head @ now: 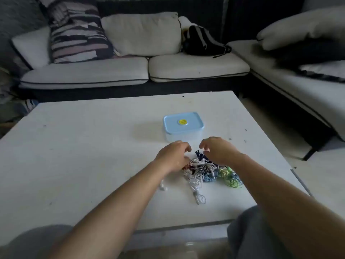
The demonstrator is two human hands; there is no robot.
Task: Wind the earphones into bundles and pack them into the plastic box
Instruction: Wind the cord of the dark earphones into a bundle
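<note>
A tangled pile of earphones in white, dark blue, light blue and green lies on the white table. Just beyond it stands a clear plastic box with its light blue lid on and a yellow sticker on top. My left hand hovers over the pile's left side, fingers curled and apart, holding nothing. My right hand is over the pile's right side, fingers also apart and empty. Both hands are between the pile and the box. One white earphone strand trails toward me.
A white corner sofa wraps around the far and right sides of the table, with a striped cushion and a black bag on it. My knees in grey trousers sit at the table's near edge.
</note>
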